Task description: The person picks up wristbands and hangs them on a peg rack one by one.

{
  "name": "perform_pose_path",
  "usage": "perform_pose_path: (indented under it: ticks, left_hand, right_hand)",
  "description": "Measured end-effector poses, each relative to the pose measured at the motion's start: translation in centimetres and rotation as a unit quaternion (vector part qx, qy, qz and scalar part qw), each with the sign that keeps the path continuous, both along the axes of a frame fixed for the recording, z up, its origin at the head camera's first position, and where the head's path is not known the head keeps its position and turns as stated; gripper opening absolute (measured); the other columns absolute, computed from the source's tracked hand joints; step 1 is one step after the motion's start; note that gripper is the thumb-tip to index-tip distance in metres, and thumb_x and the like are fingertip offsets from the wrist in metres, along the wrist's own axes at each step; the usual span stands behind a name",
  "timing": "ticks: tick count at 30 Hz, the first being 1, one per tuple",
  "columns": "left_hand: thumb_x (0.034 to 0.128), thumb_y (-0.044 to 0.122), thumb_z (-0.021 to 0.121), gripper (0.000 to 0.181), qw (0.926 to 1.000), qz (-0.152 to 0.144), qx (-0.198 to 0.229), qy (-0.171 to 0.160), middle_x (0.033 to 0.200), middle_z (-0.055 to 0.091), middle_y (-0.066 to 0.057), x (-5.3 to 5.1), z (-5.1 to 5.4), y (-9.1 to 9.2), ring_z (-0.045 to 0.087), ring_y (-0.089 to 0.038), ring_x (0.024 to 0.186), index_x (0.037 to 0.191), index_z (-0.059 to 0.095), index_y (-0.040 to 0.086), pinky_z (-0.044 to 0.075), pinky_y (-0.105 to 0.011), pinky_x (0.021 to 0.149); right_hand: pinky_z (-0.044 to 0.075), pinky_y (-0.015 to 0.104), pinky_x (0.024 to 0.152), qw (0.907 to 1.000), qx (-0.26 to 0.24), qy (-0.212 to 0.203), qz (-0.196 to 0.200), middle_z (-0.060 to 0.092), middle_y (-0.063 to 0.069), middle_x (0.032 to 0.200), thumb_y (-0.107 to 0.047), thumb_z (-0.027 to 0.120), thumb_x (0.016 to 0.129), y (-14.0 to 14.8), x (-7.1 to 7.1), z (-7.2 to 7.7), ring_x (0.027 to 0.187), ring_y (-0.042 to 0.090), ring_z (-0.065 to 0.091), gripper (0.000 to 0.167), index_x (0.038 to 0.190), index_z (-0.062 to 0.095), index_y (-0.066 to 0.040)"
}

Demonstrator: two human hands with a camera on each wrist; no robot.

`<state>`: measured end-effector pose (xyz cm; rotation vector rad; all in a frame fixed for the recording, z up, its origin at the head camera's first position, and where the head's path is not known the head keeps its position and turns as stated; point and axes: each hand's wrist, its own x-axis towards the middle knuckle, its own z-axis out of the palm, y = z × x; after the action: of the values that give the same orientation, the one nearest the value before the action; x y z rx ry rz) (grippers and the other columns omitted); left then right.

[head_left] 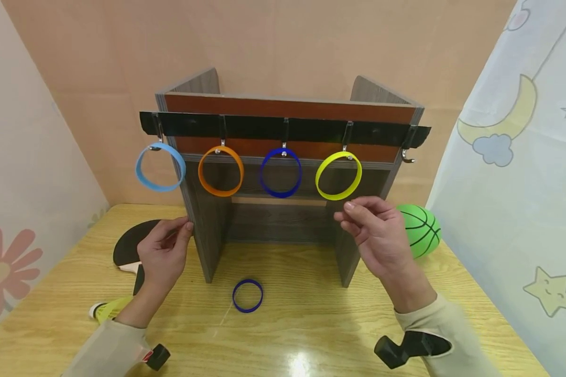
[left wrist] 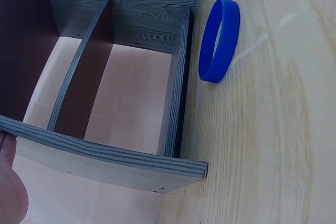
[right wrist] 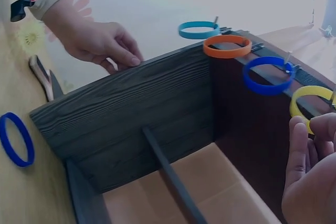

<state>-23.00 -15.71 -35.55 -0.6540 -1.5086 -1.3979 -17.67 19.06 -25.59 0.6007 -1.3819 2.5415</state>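
Note:
My left hand (head_left: 164, 251) rests its thumb and fingertips against the outer front edge of a grey wood-grain shelf unit (head_left: 203, 225). Below the yellow wristband (head_left: 359, 180) is my right hand (head_left: 382, 230), its fingers loosely bent and nothing visible between them. That band hangs on a hook of the black strip (head_left: 254, 126). Along the same strip hang a light blue wristband (head_left: 181, 167), an orange wristband (head_left: 200, 175) and a dark blue wristband (head_left: 281, 195). Another dark blue wristband (left wrist: 228, 35) lies on the table in front of the unit.
An unoccupied hook (head_left: 407, 157) sticks out at the strip's right end. Behind my right hand is a green ball (head_left: 422, 230). On the left lie a black paddle (head_left: 132, 243) and a yellow shuttlecock (head_left: 110, 310). Patterned cloths (head_left: 514, 183) flank the wooden table (head_left: 302, 324).

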Motion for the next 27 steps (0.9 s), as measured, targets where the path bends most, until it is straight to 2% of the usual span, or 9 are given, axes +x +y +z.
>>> perform_pose_path:
  ticks: [4,8,15,18,23,27]
  left_hand:
    - [0.0745,-0.026,0.062,0.015,1.0000,0.005,-0.003,0.000,0.074,0.062,-0.020,0.0,0.0,0.0,0.064,-0.007,0.071,0.087,0.065,-0.019,0.054,-0.018,0.070]
    - [0.0745,-0.026,0.062,0.015,1.0000,0.007,-0.005,-0.002,0.075,0.063,-0.019,0.2,0.1,0.0,0.063,-0.007,0.072,0.088,0.065,-0.018,0.054,-0.018,0.070]
    - [0.0770,-0.022,0.063,0.011,1.0000,0.003,0.002,0.003,0.074,0.062,-0.020,1.4,1.5,0.7,0.063,-0.007,0.070,0.087,0.065,-0.019,0.054,-0.018,0.070]
    - [0.0767,-0.022,0.062,0.012,1.0000,0.000,0.001,0.004,0.074,0.063,-0.020,1.1,1.1,0.5,0.063,-0.007,0.070,0.088,0.065,-0.019,0.054,-0.018,0.070]
    - [0.0757,-0.024,0.063,0.014,1.0000,-0.002,0.004,0.003,0.075,0.063,-0.018,0.1,0.0,0.0,0.064,-0.008,0.070,0.089,0.065,-0.018,0.054,-0.019,0.069]
    - [0.0761,-0.023,0.063,0.013,1.0000,-0.002,0.004,0.003,0.075,0.063,-0.020,0.1,0.1,0.0,0.064,-0.009,0.070,0.088,0.066,-0.018,0.054,-0.019,0.069]
  right_hand:
    - [0.055,0.022,0.063,0.9990,0.032,-0.032,-0.006,0.067,0.008,0.077,0.013,0.056,0.088,-0.5,0.1,-1.1,0.067,0.018,0.067,0.022,0.080,0.069,-0.003]
    - [0.055,0.022,0.062,0.9947,0.075,-0.070,0.009,0.067,0.007,0.077,0.012,0.057,0.087,-1.3,0.1,-2.6,0.067,0.017,0.067,0.023,0.080,0.068,-0.006]
    - [0.056,0.026,0.064,0.9785,0.160,-0.128,0.029,0.066,0.009,0.081,0.006,0.062,0.087,-3.4,0.1,-5.5,0.069,0.018,0.067,0.015,0.082,0.067,-0.008]
    - [0.056,0.029,0.067,0.9703,0.194,-0.140,0.038,0.065,0.011,0.082,0.004,0.063,0.086,-4.1,0.1,-6.7,0.071,0.019,0.066,0.013,0.082,0.065,-0.008]
    - [0.057,0.034,0.069,0.9607,0.225,-0.154,0.052,0.065,0.014,0.086,0.002,0.066,0.084,-5.0,-0.1,-8.5,0.072,0.021,0.066,0.007,0.083,0.063,-0.004]
    - [0.057,0.039,0.071,0.9466,0.262,-0.177,0.062,0.064,0.017,0.086,0.001,0.066,0.083,-5.7,-0.3,-10.3,0.072,0.023,0.066,0.005,0.088,0.063,0.002]
